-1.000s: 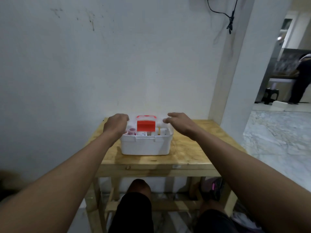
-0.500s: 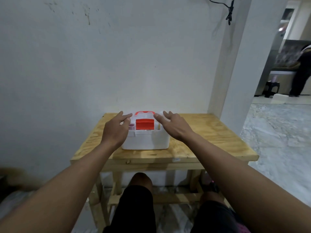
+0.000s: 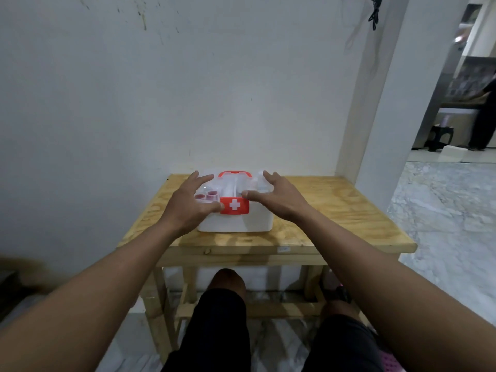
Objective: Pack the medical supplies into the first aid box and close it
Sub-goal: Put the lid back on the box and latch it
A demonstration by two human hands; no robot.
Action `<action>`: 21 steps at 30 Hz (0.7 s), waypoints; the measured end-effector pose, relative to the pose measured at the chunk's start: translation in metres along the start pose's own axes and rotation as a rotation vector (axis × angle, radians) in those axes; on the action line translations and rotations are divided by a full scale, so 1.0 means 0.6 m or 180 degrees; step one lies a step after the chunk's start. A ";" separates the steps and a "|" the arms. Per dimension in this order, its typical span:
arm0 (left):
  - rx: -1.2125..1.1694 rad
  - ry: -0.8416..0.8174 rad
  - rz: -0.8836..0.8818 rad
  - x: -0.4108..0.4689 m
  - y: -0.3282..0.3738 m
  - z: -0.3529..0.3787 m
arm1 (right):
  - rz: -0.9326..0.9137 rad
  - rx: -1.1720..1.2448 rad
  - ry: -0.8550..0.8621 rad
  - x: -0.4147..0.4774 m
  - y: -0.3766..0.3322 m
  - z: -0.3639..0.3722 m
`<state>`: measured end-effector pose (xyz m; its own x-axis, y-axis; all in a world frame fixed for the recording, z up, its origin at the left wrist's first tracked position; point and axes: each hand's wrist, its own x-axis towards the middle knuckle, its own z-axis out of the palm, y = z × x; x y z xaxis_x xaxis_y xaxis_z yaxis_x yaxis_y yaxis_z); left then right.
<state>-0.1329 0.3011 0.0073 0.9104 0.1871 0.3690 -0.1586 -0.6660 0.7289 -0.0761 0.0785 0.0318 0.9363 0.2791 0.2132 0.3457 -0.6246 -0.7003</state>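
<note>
Since 0.5 s ago: red latch had swung down over box front, white cross showing.
Item: first aid box, sat mid-surface.
Clear lid was down w/ bottles visible beneath; packing judged done.
L grip: fingers spread, thumb on latch, held nothing.
R grip: same.
Left to do: snap latch; whether it had caught, couldn't tell.

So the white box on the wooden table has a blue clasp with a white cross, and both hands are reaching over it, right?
Not quite. The clasp is red, not blue; the head view shows it. The rest holds: it bears a white cross, the white box sits on the wooden table, and the left hand and right hand reach over it.
</note>
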 end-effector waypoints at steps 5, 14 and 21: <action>0.0771 0.0007 0.0333 -0.007 -0.016 0.011 | -0.0288 -0.0278 -0.0048 -0.011 0.015 0.010; 0.0855 0.0245 0.0489 -0.007 -0.032 0.025 | -0.0500 -0.0438 0.0255 -0.015 0.023 0.026; 0.0855 0.0366 0.0592 -0.003 -0.042 0.032 | -0.0432 -0.0354 0.0179 -0.015 0.031 0.030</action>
<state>-0.1232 0.3036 -0.0230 0.8239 0.1147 0.5549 -0.1975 -0.8597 0.4710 -0.0794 0.0773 0.0048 0.8815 0.3270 0.3405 0.4709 -0.6617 -0.5835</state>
